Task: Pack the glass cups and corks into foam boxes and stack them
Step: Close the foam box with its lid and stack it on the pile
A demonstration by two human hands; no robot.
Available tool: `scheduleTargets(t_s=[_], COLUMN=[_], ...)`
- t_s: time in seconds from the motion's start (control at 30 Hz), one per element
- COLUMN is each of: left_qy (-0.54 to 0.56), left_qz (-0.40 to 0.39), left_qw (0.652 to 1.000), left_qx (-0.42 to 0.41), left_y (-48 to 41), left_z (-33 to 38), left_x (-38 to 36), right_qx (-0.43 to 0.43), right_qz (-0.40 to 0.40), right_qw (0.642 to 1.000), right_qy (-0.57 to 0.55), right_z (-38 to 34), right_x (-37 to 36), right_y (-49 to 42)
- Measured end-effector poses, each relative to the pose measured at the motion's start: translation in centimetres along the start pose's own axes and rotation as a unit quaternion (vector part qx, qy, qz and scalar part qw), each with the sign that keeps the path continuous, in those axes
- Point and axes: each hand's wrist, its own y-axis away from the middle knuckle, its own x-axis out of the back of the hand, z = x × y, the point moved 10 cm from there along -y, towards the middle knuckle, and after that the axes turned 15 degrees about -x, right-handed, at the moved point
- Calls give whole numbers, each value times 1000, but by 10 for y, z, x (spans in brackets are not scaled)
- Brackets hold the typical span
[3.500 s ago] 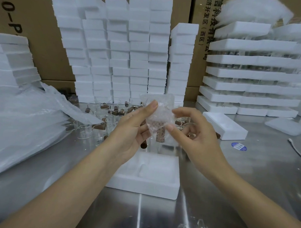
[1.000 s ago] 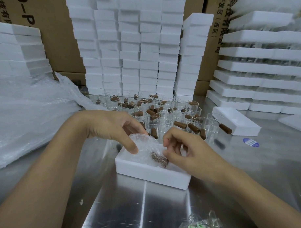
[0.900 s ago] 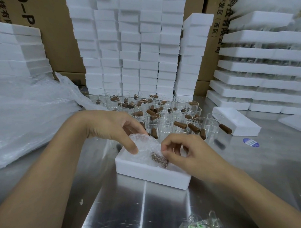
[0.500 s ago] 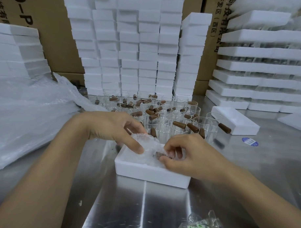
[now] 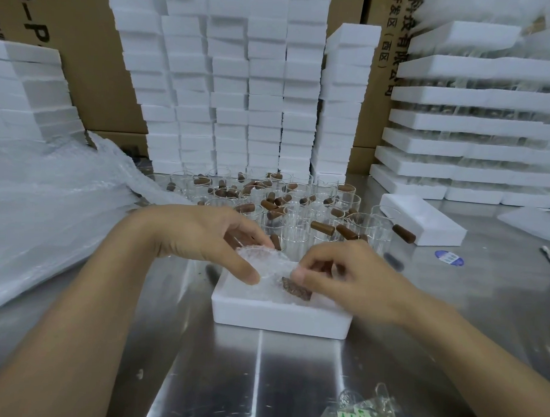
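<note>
**Wrapped cup in foam box, both hands on it**

The bubble-wrapped cup (image 5: 267,265) lies on its side in the open foam box (image 5: 279,316), dead centre between the 2 hands. Its long axis runs far-left to near-right. The cork (image 5: 296,289) shows through the wrap at the near-right end.

- Left hand (image 5: 204,237): grips the far-left end, thumb pressing on top.
- Right hand (image 5: 355,275): curled, fingertips pinching the wrap at the cork end, so it is nearer the cork.

Judgement: this is the seating step. The next move likely needs a push down along that axis, then a lid.

The box sits on a steel table (image 5: 292,380). Just behind it stand loose glass cups (image 5: 298,228) and loose corks (image 5: 323,227). There is 1 spare foam piece (image 5: 423,221) to the right and a bubble-wrap sheet (image 5: 49,216) to the left. Foam stacks (image 5: 240,82) and cartons (image 5: 95,61) fill the back.
</note>
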Motion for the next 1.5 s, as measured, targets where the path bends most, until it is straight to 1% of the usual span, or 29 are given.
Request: scheduleTargets(t_s=[0.07, 0.13, 0.2, 0.23, 0.3, 0.37, 0.4, 0.47, 0.53, 0.57, 0.63, 0.73, 0.83, 0.93, 1.03, 1.1, 1.13, 1.17, 1.23, 1.27, 1.33, 1.43, 1.5], left_qy=[-12, -22, -32, -34, -36, -33, -23, -9, -29, -36, -45, -49, -71, -74, -69, -59, -61, -66, -63, -59, -59, -37, -20], left_qz=[-4, -18, -28, -29, -29, -25, -21, -11, 7, 17, 34, 61, 83, 96, 124, 163, 187, 216, 282, 312, 349, 357, 355], left_qw=[1000, 1000, 999, 999, 999, 999, 999, 1000, 999, 999, 998, 996, 993, 991, 987, 981, 976, 970, 951, 940, 924, 916, 915], left_qx=[0, -9, -11, -10, -8, -11, -15, -23, -22, -19, -22, -31, -45, -57, -75, -85, -90, -96, -112, -122, -144, -180, -189], left_y=[-1, -2, -3, -4, -5, -6, -6, -8, -13, -16, -23, -34, -42, -44, -42, -39, -38, -35, -29, -26, -21, -19, -19], left_z=[-2, -4, -5, -6, -6, -6, -5, -3, 0, 2, 6, 14, 17, 18, 22, 24, 26, 28, 32, 34, 38, 42, 42], left_x=[0, -3, -5, -5, -6, -6, -6, -7, -7, -9, -14, -19, -21, -22, -16, -6, 0, 6, 18, 23, 29, 32, 32], right_qx=[-18, -50, -110, -150, -239, -314, -346, -402, -439, -445, -446, -444, -440, -405, -292, -223, -188, -144, -74, -63, -64, -92, -107], right_qz=[48, 147, 267, 313, 369, 390, 385, 342, 295, 286, 292, 319, 354, 390, 417, 394, 355, 291, 148, 94, 30, -24, -41], right_qw=[998, 986, 956, 938, 898, 864, 854, 846, 843, 842, 839, 830, 822, 827, 848, 855, 859, 859, 837, 824, 807, 784, 773], right_qy=[-45, -63, -46, -22, 23, 44, 54, 82, 99, 102, 107, 109, 78, 5, -144, -251, -318, -396, -521, -555, -587, -613, -624], right_z=[9, 31, 66, 87, 129, 165, 181, 208, 226, 231, 236, 236, 231, 218, 183, 157, 146, 136, 108, 96, 84, 78, 75], right_x=[19, 47, 81, 96, 118, 132, 135, 133, 126, 125, 128, 135, 144, 151, 159, 164, 164, 160, 147, 139, 124, 106, 99], right_y=[-4, -10, -11, -9, -2, 8, 12, 15, 17, 18, 20, 23, 26, 28, 26, 19, 12, 3, -7, -7, -6, -6, -6])
